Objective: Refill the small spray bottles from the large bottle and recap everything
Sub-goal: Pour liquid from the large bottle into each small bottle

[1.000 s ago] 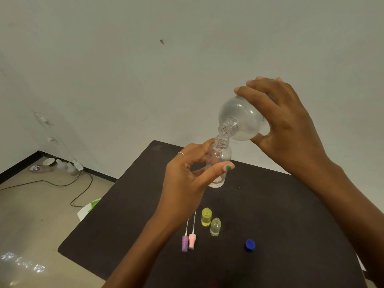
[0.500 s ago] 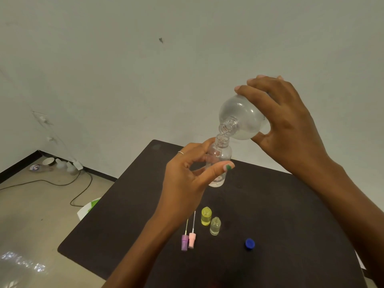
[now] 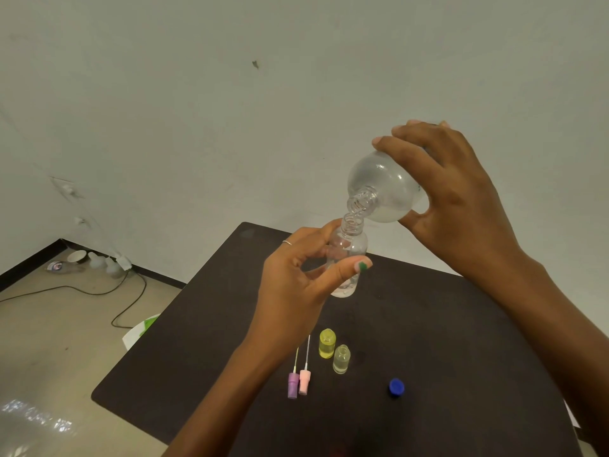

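My right hand [image 3: 461, 206] grips the large clear bottle [image 3: 384, 188], tipped with its open mouth down and to the left. That mouth meets the neck of a small clear bottle [image 3: 351, 249], which my left hand [image 3: 296, 285] holds upright above the black table [image 3: 445, 341]. A little liquid sits at the small bottle's bottom. On the table stand a yellow small bottle [image 3: 327, 343] and a clear small bottle [image 3: 341, 359], both uncapped. A purple spray top [image 3: 293, 385] and a pink spray top [image 3: 304, 381] lie side by side. A blue cap [image 3: 396, 387] lies to the right.
The table's left edge drops to a beige floor with a black cable [image 3: 128, 308]. Bottles and a cup [image 3: 95, 260] lie at the wall's foot. A white-and-green object [image 3: 140, 329] pokes out from under the table's left edge. A pale wall fills the background.
Both hands and bottles stay in nearly the same pose. The large bottle stays tilted over the small one.
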